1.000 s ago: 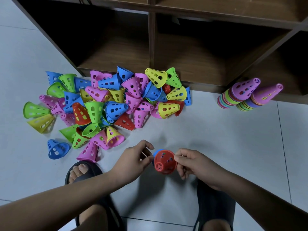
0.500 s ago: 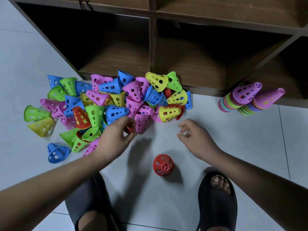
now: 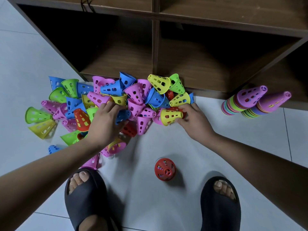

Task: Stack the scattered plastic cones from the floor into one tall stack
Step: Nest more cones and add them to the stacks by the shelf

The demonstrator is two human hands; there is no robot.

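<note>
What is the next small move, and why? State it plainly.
Probably lift the yellow cone that the right hand grips clear of the pile and set it over the red cone standing upright apart from it; the left hand grips a blue cone to follow.

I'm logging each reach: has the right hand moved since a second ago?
Yes. The right hand has gone forward from the lone red cone to the pile by the shelf, where it grips a yellow cone.
</note>
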